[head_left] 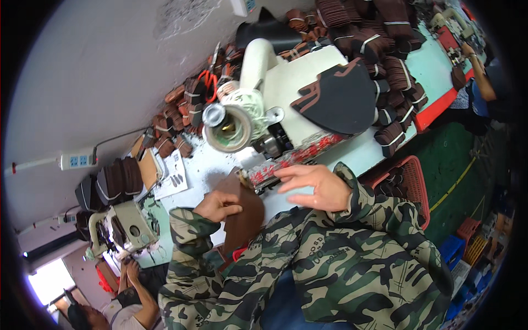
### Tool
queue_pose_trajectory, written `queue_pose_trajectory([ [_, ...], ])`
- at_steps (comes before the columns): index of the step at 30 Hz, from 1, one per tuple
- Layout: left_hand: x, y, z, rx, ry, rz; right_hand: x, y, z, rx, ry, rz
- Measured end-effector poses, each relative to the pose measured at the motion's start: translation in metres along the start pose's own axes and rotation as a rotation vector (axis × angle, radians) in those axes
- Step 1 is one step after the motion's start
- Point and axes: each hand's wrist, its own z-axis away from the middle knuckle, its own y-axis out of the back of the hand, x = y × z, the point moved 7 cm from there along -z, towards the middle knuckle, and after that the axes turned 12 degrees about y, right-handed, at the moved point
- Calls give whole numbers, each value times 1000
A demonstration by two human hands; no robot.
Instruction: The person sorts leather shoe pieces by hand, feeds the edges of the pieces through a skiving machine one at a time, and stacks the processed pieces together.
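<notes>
My left hand (219, 207) pinches a flat brown leather-like piece (250, 214), its thumb lying on top. The piece has a curved outer edge, and its far end reaches the front of a machine. My right hand (316, 187) hovers just right of it with fingers stretched and apart, holding nothing. Beside that hand runs the machine's front edge (297, 157), speckled red and grey. On the pale machine bed (280, 82) lies a large black cut piece (344, 99) with brown strips along its rim. A roll of white thread or tape (228, 126) stands left of the bed.
Red-handled scissors (209, 82) stand among bundled brown pieces by the wall. More tied stacks (399, 71) pile at the far right. A red basket (410, 181) sits beside my right arm. One co-worker (132, 302) is at lower left, another (481, 82) at upper right.
</notes>
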Motion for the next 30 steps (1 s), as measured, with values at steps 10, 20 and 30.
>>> queue_pose_trajectory([
  [10,85,42,-20,252,-134,-183,52,-52,-14,250,-332,-712],
  [20,137,24,-7,889,-416,-369,20,32,-32,49,40,241],
  [30,81,-8,-25,-224,-17,625,3,10,6,72,-101,425],
])
